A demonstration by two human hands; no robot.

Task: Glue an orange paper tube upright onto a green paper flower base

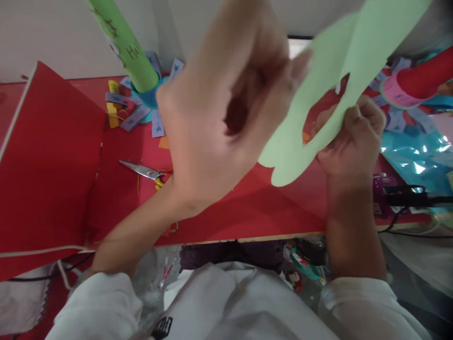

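Over a red tabletop (255, 212) against a pale wall (67, 33), the right hand (348, 141) pinches a green paper cut-out (329, 61), cropped above; the left hand (208, 132) blurs; whether its fingers grip, I can't tell.

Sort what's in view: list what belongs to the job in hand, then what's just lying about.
In the job:
- pale green paper cut-out, gripped by the right hand
- scissors, perhaps; unheld on the red table

Apparently just lying about:
- green tube with writing
- red tube
- shiny blue plastic
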